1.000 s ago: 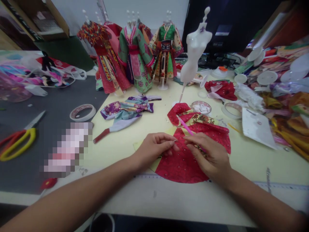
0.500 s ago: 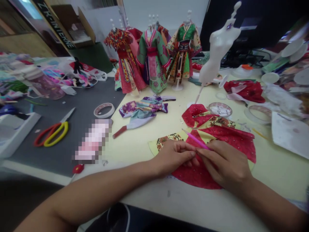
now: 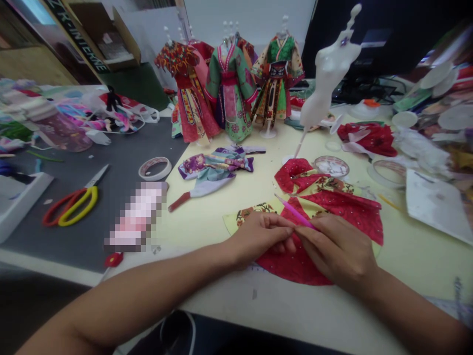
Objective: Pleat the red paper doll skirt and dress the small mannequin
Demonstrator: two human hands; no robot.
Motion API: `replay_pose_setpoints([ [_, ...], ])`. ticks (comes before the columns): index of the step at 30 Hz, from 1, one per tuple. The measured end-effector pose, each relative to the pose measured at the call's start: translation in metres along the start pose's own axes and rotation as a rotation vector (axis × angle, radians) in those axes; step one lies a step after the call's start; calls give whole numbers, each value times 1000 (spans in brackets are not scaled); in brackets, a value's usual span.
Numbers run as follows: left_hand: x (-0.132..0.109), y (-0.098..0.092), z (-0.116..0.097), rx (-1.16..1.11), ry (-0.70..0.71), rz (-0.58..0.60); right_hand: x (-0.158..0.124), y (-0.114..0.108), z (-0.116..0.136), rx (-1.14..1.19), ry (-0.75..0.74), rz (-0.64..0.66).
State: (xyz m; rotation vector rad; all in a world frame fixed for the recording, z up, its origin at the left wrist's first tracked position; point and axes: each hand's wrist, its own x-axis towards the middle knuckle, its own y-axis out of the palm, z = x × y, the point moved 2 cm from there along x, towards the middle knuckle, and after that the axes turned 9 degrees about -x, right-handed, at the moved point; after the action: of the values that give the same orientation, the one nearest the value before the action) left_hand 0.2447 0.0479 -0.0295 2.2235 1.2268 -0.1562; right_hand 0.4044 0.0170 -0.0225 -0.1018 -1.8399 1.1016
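Observation:
A small red and yellow doll dress (image 3: 343, 209), dotted with tiny shiny specks, lies spread on the table under both hands. My right hand (image 3: 338, 249) is closed, with a slim pink pen-like stick (image 3: 295, 209) held in it, its pale tip pointing up and left over the dress. My left hand (image 3: 264, 236) is closed with thumb and finger pinched, touching the right fingertips above the red skirt. Whatever sits in that pinch is too small or hidden to make out. Just beyond the dress lies a tape roll (image 3: 331, 167).
Scissors (image 3: 77, 202), a blurred-out phone (image 3: 136, 217) and another tape roll (image 3: 155, 169) lie left. A purple and blue doll garment (image 3: 216, 167) is ahead. Behind stand several dressed doll forms (image 3: 231, 93) and a bare white mannequin (image 3: 327, 74). A white tray (image 3: 438, 204) is right.
The whole view has shifted slightly, so everything appears a little further left. Both hands keep the same pinch, and the pink stick stays in my right hand.

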Motion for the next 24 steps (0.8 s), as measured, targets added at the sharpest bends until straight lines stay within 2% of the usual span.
replay_pose_setpoints([
  [6, 1, -3, 0, -34, 12, 48, 5, 1, -3, 147, 145, 28],
  [12, 1, -2, 0, 10, -13, 41, 5, 0, -2, 138, 137, 37],
  [16, 0, 0, -3, 165, 37, 16, 6, 0, -1, 142, 120, 35],
  [24, -2, -1, -6, 515, 247, 28, 6, -1, 1, 152, 115, 45],
])
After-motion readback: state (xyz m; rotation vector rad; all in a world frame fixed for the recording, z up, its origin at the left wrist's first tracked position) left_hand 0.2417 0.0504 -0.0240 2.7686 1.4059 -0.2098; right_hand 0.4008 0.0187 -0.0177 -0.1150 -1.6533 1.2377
